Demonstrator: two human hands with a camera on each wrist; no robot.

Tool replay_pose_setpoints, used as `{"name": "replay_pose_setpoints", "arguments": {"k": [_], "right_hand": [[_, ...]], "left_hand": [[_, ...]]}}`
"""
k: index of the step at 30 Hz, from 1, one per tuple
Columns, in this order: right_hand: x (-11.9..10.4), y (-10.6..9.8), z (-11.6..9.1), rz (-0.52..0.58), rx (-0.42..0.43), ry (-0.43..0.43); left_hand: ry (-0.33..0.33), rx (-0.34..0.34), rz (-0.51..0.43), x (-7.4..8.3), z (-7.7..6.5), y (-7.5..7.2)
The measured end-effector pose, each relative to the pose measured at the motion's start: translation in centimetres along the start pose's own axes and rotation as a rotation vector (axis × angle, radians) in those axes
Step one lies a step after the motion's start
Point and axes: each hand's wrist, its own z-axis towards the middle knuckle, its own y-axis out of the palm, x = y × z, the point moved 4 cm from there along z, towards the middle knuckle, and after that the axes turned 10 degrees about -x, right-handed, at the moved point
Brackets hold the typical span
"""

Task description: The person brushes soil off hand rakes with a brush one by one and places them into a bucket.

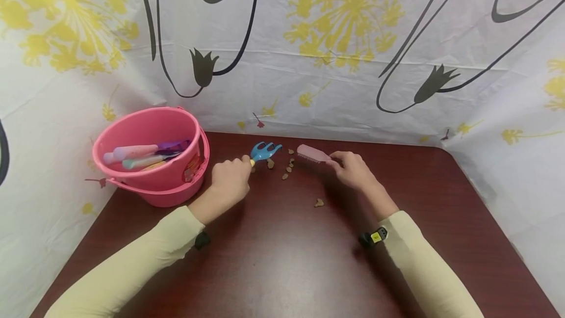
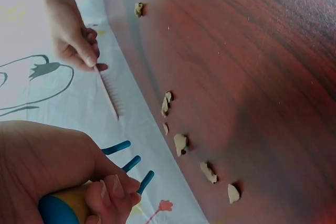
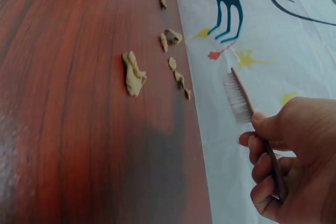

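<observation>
My left hand (image 1: 231,178) grips a small toy garden fork with blue prongs (image 1: 265,151) and a blue-and-yellow handle (image 2: 65,205). Its curved prongs point right, over the far part of the table. In my right hand (image 1: 351,168) is a pink brush (image 1: 312,153), held by its handle with the bristles (image 3: 238,98) facing down and left. Between the two tools lie several small tan lumps (image 1: 289,169), clay-like and irregular. One larger lump (image 1: 319,202) sits apart, nearer to me; the right wrist view shows this folded lump (image 3: 134,74) closely.
A pink bucket (image 1: 147,183) stands at the table's left side, with several coloured plastic-handled tools (image 1: 135,151) inside. The dark red-brown table (image 1: 282,259) meets a white sheet with printed flowers (image 1: 273,87) at its far edge.
</observation>
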Motion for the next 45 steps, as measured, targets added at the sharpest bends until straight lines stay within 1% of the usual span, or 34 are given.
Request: {"name": "replay_pose_setpoints", "arguments": {"k": [7,14,22,25,28,31,37,45], "right_hand": [[1.3,-0.3,-1.0,0.034,-0.001,0.021],[2.2,-0.6,-1.8,0.058,-0.016,0.050],[3.0,-1.0,-2.6,0.061,-0.002,0.055],[3.4,-0.9,-2.8,0.064,-0.008,0.066],[3.7,-0.9,-3.0,0.073,-0.005,0.074],[3.8,-0.9,-3.3,0.082,0.001,0.065],[4.3,-0.9,-3.8,0.102,-0.007,0.057],[5.1,-1.0,-4.3,0.116,0.002,0.033]], "left_hand": [[0.000,0.008,-0.018,-0.7,-0.7,-0.9],[-0.008,0.033,-0.034,-1.4,-1.2,-2.1],[-0.053,0.022,-0.069,-2.6,-1.6,-3.6],[-0.050,0.044,-0.081,-3.0,-2.0,-4.2],[-0.036,0.086,-0.077,-3.2,-2.3,-4.7],[-0.032,0.114,-0.065,-3.5,-2.7,-5.3],[-0.052,0.095,-0.082,-4.4,-3.5,-6.1],[-0.059,0.119,-0.121,-6.1,-4.6,-7.9]]}}
